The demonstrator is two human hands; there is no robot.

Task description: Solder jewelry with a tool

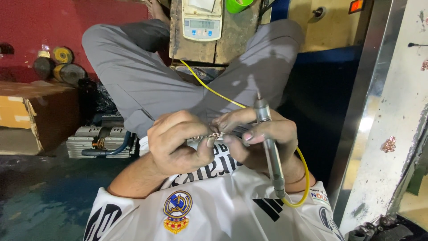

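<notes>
- Metal, small and shiny: a thin piece of chain [209, 135] sits between the two hands, close to the middle of the view.
- The left hand [178, 143] is closed in a loose fist, and its thumb and forefinger pinch the chain at the hand's 3 o'clock side.
- The right hand [263, 138] pinches the other end of the chain with its fingertips, which touch those of the left hand. The same hand also holds a grey pen-shaped torch tool [269, 147], which lies across the fingers with its tip toward 12 o'clock.
- A yellow hose [209, 89] leaves the lower end of the tool, loops around the right wrist and runs toward 11 o'clock, up to a wooden block [232, 40].
- On the block, at 12 o'clock, stands a small white digital scale [203, 22], with a green cup [237, 5] just beside it at 1 o'clock.
- The person sits with grey trousers [133, 76] and crossed legs.
- At 9 o'clock of the hands a grey machine [96, 140] lies on the floor.
</notes>
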